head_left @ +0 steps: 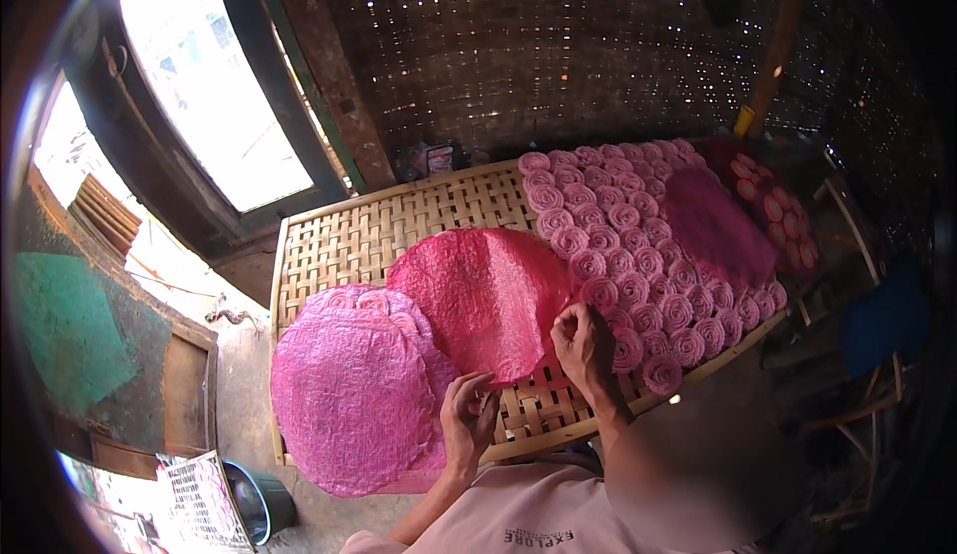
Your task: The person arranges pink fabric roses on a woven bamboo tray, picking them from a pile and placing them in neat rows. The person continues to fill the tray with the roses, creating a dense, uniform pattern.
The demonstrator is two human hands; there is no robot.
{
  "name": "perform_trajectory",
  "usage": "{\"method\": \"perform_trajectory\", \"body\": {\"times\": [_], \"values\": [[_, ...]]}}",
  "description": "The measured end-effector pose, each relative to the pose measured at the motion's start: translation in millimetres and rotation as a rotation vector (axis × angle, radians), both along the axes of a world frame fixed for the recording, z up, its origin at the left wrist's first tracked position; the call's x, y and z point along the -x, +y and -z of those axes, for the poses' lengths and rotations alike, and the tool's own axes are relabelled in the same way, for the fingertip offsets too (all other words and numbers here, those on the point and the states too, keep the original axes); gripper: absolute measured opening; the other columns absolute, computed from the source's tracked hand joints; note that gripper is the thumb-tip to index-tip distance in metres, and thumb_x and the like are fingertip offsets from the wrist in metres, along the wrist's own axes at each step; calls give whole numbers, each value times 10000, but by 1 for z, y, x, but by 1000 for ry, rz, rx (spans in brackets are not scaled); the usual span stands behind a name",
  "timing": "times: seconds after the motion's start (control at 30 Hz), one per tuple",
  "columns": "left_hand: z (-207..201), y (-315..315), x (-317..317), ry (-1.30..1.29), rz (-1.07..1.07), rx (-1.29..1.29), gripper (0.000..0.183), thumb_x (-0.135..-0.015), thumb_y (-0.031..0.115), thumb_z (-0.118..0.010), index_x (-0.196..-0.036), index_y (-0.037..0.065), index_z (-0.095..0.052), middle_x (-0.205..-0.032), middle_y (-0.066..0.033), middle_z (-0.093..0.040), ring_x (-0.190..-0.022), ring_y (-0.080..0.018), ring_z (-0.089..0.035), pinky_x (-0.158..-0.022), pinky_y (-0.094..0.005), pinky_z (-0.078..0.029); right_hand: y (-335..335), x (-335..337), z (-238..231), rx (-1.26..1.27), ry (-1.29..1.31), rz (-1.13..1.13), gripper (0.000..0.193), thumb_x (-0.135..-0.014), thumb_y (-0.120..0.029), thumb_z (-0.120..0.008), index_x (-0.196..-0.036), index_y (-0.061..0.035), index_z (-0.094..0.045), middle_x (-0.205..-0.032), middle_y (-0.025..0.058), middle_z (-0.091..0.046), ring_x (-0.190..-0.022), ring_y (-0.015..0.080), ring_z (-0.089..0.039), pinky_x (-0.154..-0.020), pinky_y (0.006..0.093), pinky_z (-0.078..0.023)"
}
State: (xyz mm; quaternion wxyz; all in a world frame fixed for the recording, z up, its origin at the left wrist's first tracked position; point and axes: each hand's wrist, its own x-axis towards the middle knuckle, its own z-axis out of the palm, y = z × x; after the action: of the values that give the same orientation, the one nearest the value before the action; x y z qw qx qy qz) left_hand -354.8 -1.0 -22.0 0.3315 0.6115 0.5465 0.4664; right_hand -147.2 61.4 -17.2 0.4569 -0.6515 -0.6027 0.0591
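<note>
A thin, crinkled red-pink round sheet [449, 290] lies over the woven bamboo rack in front of me, glossy along its right part. At its near edge my left hand [467, 419] is closed, fingers curled and pinching the rim. My right hand [586, 350] pinches the sheet's right edge between thumb and fingertips, close to the pink spiral rosettes [628, 255]. Left of it lies a paler pink round sheet [349, 404], rough in texture, with a few rosettes showing at its far rim. The red-pink sheet overlaps this one slightly.
The woven bamboo rack [369, 230] stands against a woven wall [478, 65]. Many rosettes fill its right half, with a dark pink sheet [718, 230] over some. Red rosettes [783, 210] lie beyond. A bucket [264, 504] stands on the floor, lower left, below an open doorway.
</note>
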Motion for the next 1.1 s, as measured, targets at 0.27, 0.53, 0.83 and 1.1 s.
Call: {"method": "perform_trajectory", "body": {"times": [0.27, 0.53, 0.83, 1.1], "values": [[-19, 13, 6, -59, -71, -102, 361, -782, -39, -720, -1135, 25, -679, -1109, -126, -667, -1025, -261, -642, -882, -342, -509, 92, -50, -69, -288, 327, -40, 108, -976, -147, -558, -976, -44, -526, -901, 103, -613, -847, 211, -615, -739, 373, -498], [-20, 64, 0, 336, 36, -234, 379, -825, 115, -708, -1192, 38, -656, -1145, -146, -662, -1106, -327, -594, -965, -416, -472, 109, -341, -65, -462, 269, 481, 251, -958, -250, -593, -1075, -27, -601, -1059, 144, -618, -1000, 259, -573, -917, 396, -450], [11, 156, -68, 832, 265, -146, 465, -818, 419, -679, -1010, -5, -673, -1172, -220, -620, -1123, -393, -549, -970, -472, -419, 19, -454, -20, -281, 742, 1017, 501, -990, -350, -514, -1331, 16, -531, -1333, 237, -569, -1237, 356, -546, -1056, 404, -404], [30, 152, -95, 326, 212, -191, 257, -828, 112, -713, -1005, 41, -541, -873, -168, -665, -809, -379, -651, -686, -450, -503, -30, -372, 30, -383, 101, 984, 501, -1005, -391, -526, -1361, -38, -530, -1348, 198, -560, -1255, 373, -512, -1036, 468, -395]]}}
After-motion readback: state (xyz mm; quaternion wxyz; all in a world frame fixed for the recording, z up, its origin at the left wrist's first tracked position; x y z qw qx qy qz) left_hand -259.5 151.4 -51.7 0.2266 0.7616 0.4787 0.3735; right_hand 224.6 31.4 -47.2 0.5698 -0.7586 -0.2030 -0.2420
